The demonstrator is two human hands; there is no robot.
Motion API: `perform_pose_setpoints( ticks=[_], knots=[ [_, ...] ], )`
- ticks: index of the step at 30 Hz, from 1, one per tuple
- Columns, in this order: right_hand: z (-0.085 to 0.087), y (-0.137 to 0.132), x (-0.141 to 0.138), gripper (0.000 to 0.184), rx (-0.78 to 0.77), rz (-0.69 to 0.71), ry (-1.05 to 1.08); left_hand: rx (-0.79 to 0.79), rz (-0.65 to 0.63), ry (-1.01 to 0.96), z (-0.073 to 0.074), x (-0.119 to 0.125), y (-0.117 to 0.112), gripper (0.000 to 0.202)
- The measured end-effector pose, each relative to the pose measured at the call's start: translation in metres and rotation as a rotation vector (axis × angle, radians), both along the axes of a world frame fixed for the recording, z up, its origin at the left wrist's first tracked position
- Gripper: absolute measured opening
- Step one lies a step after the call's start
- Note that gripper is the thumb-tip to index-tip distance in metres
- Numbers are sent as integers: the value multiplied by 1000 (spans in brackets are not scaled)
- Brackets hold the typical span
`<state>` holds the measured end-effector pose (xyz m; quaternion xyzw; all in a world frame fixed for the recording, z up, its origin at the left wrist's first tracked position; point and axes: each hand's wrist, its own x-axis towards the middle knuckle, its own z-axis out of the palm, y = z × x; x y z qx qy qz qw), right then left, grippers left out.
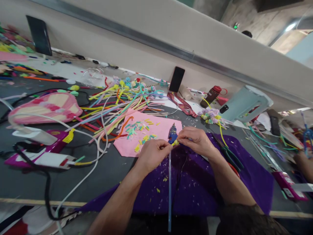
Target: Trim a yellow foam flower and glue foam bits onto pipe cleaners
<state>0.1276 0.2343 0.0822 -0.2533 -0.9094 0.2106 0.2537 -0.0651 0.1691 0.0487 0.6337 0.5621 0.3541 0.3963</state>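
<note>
My left hand (156, 152) and my right hand (195, 139) meet over the purple cloth (200, 182), fingertips pinched close together. Between them is a small fuzzy yellow piece (175, 143), which both hands appear to grip. Just behind it lies a dark blue pointed tool (172, 133), its tip facing away and its body partly hidden. A long translucent stick (170, 189) runs from below my fingertips toward me. Beyond my left hand, a pink sheet (122, 148) bears many short yellow, green and white cuttings (144, 138). Dark-handled pliers (231, 155) lie beside my right forearm.
Colourful pipe cleaners (114, 111) spread across the table behind the sheet. At left are a pink oval item (46, 107), purple power strips (52, 142) and loose cables. A phone (177, 79), bottle (212, 96) and pale-blue container (246, 104) stand along the partition. Another person's hand (303, 164) shows at right.
</note>
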Motion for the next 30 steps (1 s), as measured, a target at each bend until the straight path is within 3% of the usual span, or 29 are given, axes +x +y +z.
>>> perform_pose_setpoints(
  ticks=[9, 30],
  knots=[
    [2, -3, -3, 14, 150, -33, -84, 15, 14, 52, 2, 1, 0, 25],
    [-2, -2, -1, 16, 264, -59, -176, 54, 33, 47, -2, 0, 0, 26]
  ],
)
